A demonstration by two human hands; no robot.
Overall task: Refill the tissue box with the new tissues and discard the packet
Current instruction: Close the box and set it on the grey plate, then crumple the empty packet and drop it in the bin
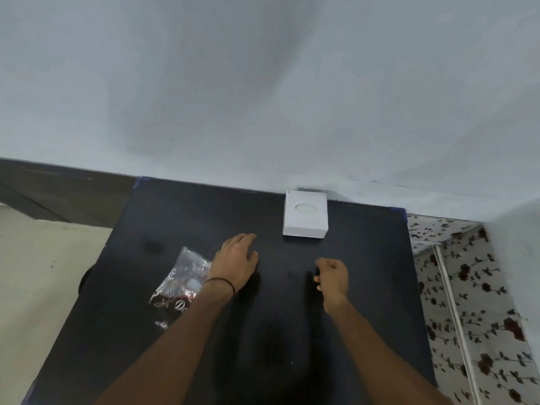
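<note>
**Tissue box at far edge, both hands empty**

Tissue box (305, 214): white, square, oval slot facing up; it sits against the far edge of the black table (181, 211), right of centre, touching the wall or nearly so. No tissue shows through the slot, though the opening is too small to judge the fill.

Left hand (237, 260): fingers extended and loosely spread, palm down, holding nothing; fingertips point toward the box, well short of it; a thin dark band circles the wrist. Right hand (333, 277): fingers curled into a loose fist, thumb side up; nothing visible inside the curl.

Packet (182, 283): clear crinkled plastic with red and white print, lying flat near the table's left edge, partly under the left forearm; it looks flattened, contents unclear.

Judgement: the box lies in reach ahead of both hands, so it is probably the next thing handled; the packet remains on the table, not yet discarded.
</note>
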